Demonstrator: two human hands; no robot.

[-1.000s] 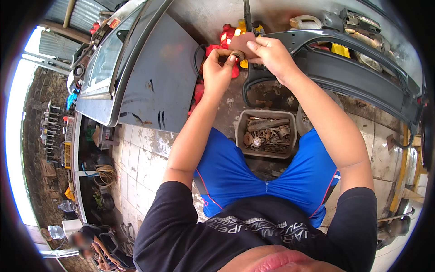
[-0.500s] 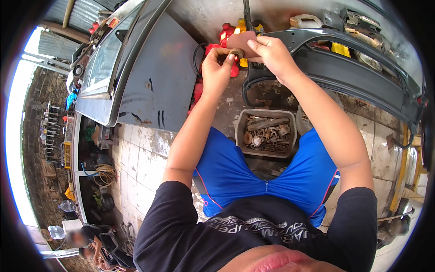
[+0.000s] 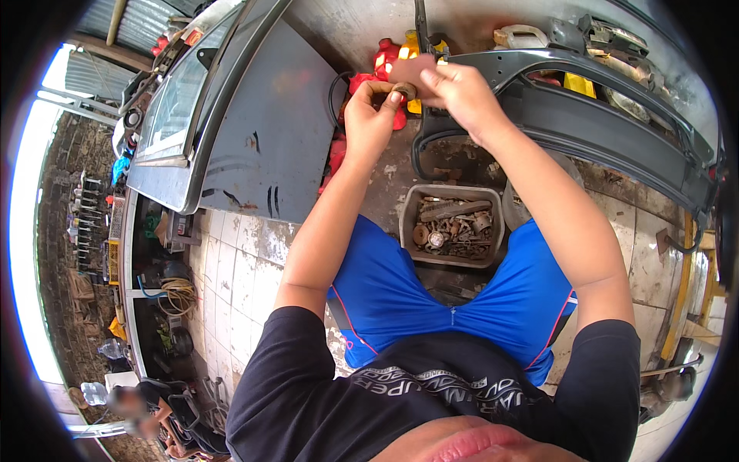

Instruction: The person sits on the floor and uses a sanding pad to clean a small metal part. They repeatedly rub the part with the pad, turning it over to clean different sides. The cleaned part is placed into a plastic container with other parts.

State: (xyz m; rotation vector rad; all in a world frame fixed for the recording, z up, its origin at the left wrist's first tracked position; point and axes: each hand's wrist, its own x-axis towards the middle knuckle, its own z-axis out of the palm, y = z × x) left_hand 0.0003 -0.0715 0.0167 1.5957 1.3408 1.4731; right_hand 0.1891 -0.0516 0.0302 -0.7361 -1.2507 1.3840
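My left hand [image 3: 369, 122] is closed on a small, rusty, ring-shaped metal part [image 3: 406, 90], pinched between thumb and fingers. Just to its right, my right hand [image 3: 468, 100] grips a reddish-brown sheet of sandpaper [image 3: 409, 68]. The sheet lies close against the far side of the ring; whether they touch, I cannot tell. Slight motion blur softens the right fingers and the sheet. Below both hands, between my knees, a grey plastic bin [image 3: 404, 223] contains several rusty bolts and metal parts [image 3: 460, 231].
A grey car door [image 3: 269, 131] stands at the left, and a dark grey body panel [image 3: 585, 115] reaches across the right. Red and yellow bottles [image 3: 386, 58] stand beyond my hands. At the lower left are a coiled hose [image 3: 178, 296] and another person [image 3: 165, 420].
My right hand and the sandpaper have shifted slightly beside the ring. My left hand has moved a little to the right, still holding the part.
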